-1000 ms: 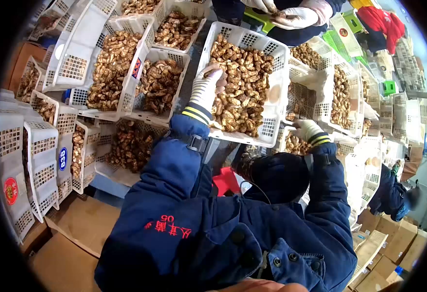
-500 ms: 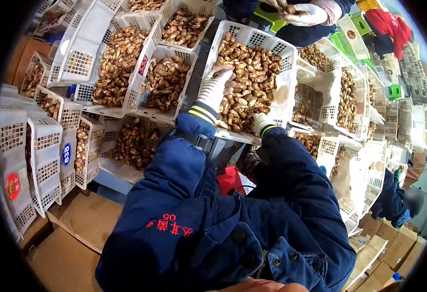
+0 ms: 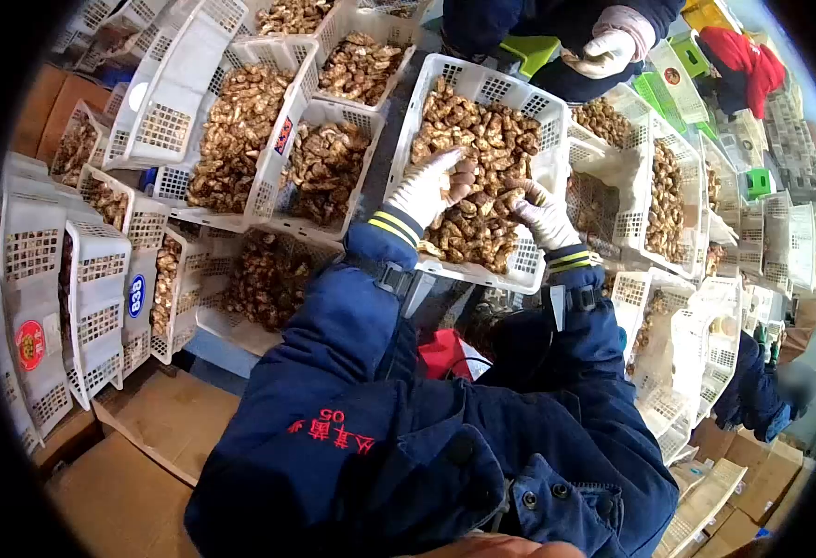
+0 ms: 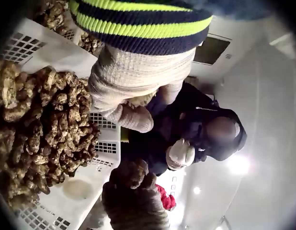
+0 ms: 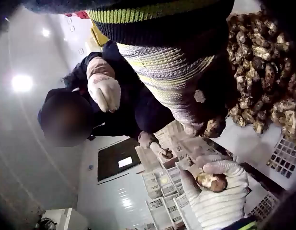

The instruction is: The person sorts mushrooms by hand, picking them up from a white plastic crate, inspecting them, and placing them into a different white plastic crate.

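Observation:
A white plastic crate (image 3: 552, 186) filled with brown-and-cream mushrooms (image 3: 473, 237) stands in front of me. Over its left half, my gloved left hand (image 3: 436, 186) curls its fingers. The right wrist view shows that hand holding a mushroom (image 5: 211, 182) with a pale stem and brown cap, against the palm under the thumb. Above the crate's right side, my gloved right hand (image 3: 545, 216) pinches another mushroom (image 5: 214, 127) at its fingertips. Both hands face each other a short way apart, close over the pile. Striped knit cuffs end each sleeve.
Further crates of mushrooms (image 3: 324, 172) stand close on the left, with stacked crates (image 3: 96, 279) beyond. More crates (image 3: 636, 195) line the right side. A person with a gloved hand (image 3: 603, 54) works across from me. Cardboard boxes (image 3: 138, 484) lie at lower left.
My right hand has come from beyond the crate's right edge, past its front, to above the mushrooms. My left hand has shifted from the left rim inward over the pile.

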`<state>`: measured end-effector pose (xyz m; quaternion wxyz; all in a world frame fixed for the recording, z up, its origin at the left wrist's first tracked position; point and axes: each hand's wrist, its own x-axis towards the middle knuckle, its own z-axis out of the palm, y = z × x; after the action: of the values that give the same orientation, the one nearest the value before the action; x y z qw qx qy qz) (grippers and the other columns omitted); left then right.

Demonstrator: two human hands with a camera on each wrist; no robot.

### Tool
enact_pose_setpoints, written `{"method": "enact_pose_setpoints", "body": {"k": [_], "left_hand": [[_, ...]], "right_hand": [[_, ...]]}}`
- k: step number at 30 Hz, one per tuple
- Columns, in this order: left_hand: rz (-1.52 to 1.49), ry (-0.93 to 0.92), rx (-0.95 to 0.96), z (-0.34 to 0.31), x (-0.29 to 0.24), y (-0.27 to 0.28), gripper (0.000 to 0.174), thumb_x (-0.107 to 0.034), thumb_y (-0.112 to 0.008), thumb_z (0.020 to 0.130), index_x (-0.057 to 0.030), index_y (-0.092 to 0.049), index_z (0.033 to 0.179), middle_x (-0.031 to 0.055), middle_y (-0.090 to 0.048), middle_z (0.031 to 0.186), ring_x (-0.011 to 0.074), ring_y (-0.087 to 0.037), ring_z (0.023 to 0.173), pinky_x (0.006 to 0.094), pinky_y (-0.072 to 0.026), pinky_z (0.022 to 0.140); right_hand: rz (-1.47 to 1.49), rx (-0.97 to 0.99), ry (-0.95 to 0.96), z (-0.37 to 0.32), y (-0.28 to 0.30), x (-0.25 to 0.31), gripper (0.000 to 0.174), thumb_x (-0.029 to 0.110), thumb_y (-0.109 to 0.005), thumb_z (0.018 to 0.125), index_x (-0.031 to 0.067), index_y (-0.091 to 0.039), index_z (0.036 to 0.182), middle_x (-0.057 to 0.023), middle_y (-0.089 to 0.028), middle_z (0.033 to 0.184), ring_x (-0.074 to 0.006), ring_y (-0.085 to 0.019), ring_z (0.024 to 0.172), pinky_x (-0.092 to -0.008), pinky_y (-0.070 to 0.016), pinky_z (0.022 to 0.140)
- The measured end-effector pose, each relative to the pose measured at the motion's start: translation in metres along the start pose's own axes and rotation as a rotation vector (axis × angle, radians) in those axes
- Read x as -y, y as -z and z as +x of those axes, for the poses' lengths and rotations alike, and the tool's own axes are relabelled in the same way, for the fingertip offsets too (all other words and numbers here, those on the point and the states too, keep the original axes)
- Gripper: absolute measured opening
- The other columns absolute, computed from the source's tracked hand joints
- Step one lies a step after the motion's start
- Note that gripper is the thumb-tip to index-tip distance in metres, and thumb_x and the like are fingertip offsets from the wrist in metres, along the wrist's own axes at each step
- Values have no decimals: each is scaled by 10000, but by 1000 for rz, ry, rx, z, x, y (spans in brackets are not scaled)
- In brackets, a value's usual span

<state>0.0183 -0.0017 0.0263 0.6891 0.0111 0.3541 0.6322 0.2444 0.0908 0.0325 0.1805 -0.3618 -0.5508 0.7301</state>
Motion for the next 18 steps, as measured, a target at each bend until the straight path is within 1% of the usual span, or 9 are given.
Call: {"method": "enact_pose_setpoints", "body": {"k": [1,3,4,5,7,10,13,17,18], "left_hand": [[-40,-3,21,6,4,2,244,-290,-567,937,-114,-634,1091,71,-666,948,174,-638,853,317,-540,729],[-167,57,66,11,5,0,318,-376,-496,961,-108,-619,1079,84,-665,937,205,-642,862,360,-545,744],[-133,68,36,15,4,-3,423,-468,-404,973,-104,-599,1064,101,-662,942,234,-642,878,405,-543,765],[-122,99,13,17,6,-5,484,-515,-341,973,-100,-568,1079,127,-648,987,251,-636,903,439,-532,795],[-156,136,37,21,9,-4,550,-549,-307,968,-88,-538,1163,155,-622,1067,272,-617,963,470,-511,835],[-155,139,111,24,15,0,600,-560,-285,967,-71,-488,1249,179,-595,1124,287,-594,1017,480,-496,850],[-163,133,153,32,22,6,638,-570,-283,963,-63,-454,1311,169,-572,1186,279,-557,1088,515,-422,943],[-70,90,160,37,29,11,667,-592,-314,936,-84,-438,1351,48,-452,1397,228,-340,1317,485,-123,1122],[-56,81,167,38,28,11,671,-595,-307,935,-87,-434,1354,47,-443,1405,228,-330,1324,485,-114,1123]], "right_hand": [[14,-35,2,-2,-7,8,334,179,-676,871,31,-578,1154,-3,-638,945,-76,-586,837,-226,-489,742],[-69,-33,93,0,-8,11,292,163,-672,869,30,-584,1113,0,-631,909,-70,-577,833,-219,-482,738],[-130,-60,109,-2,-13,18,263,146,-670,867,27,-584,1085,3,-624,885,-67,-569,822,-216,-472,734],[-133,-47,126,2,-10,12,270,146,-675,864,21,-589,1087,4,-623,879,-62,-561,809,-214,-463,723],[-241,-102,142,-2,-20,21,292,158,-685,860,17,-595,1099,10,-620,869,-57,-554,797,-205,-453,706],[-224,-92,37,3,-22,10,359,206,-691,863,8,-586,1143,17,-610,878,-53,-541,793,-206,-451,709],[-167,-53,45,5,-26,3,419,256,-686,867,-1,-570,1177,9,-606,910,-51,-536,802,-207,-452,711],[-71,9,-105,2,-31,7,494,262,-607,924,16,-450,1323,-3,-601,978,-85,-568,818,-234,-495,717],[110,40,-146,6,-25,-9,504,294,-553,951,31,-413,1356,-11,-587,1007,-123,-581,838,-293,-528,750]]}}
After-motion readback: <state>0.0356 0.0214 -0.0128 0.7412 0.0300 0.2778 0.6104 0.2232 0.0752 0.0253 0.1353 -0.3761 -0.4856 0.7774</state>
